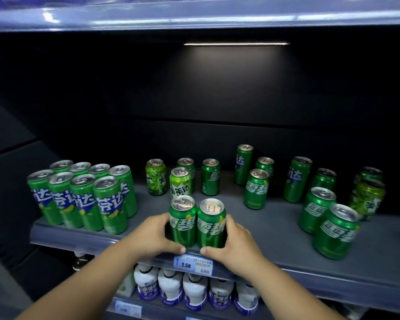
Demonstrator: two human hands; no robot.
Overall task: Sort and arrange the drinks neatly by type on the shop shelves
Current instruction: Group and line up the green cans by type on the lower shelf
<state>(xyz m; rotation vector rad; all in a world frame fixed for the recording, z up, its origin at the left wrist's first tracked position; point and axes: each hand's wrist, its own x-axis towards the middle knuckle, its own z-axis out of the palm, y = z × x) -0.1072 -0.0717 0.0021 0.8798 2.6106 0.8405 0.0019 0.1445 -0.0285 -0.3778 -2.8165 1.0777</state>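
Note:
Two short dark green cans stand side by side at the front edge of the grey shelf [275,229]. My left hand [154,235] grips the left can [183,224], thumb across its base. My right hand [234,244] grips the right can [211,225] the same way. A tight block of tall slim green cans [83,195] fills the shelf's left end. Behind the held pair stand two light green cans [180,184] and more dark green ones [210,177]. Mixed tall, short and light green cans [337,229] are scattered on the right.
A price tag reading 2.50 [193,264] sits on the shelf's front rail under my hands. White bottles with purple labels [194,289] line the shelf below. The upper shelf's underside [194,17] hangs overhead, with a light strip [236,43] on the dark back wall.

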